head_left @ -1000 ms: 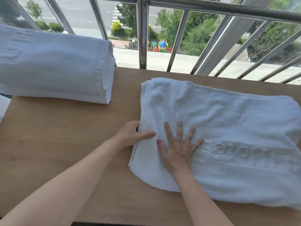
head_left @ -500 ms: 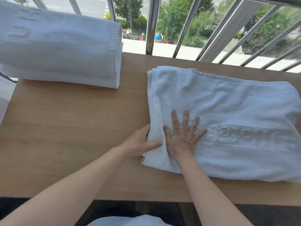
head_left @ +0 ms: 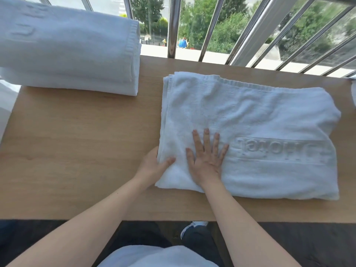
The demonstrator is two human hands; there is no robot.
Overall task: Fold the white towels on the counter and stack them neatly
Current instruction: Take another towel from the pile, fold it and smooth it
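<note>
Both hands on the folded towel [head_left: 250, 112]
Left hand [head_left: 154, 167] pinches its left edge (thumb on top); right hand [head_left: 207, 158] lies flat beside it, fingers spread wide

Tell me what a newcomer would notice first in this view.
The partly folded white towel with embossed hotel lettering fills the right of the wooden counter, the right hand pressed flat on it and the left hand gripping its near-left edge. A thick stack of folded towels sits at the far left, with a metal railing and green trees behind.
</note>
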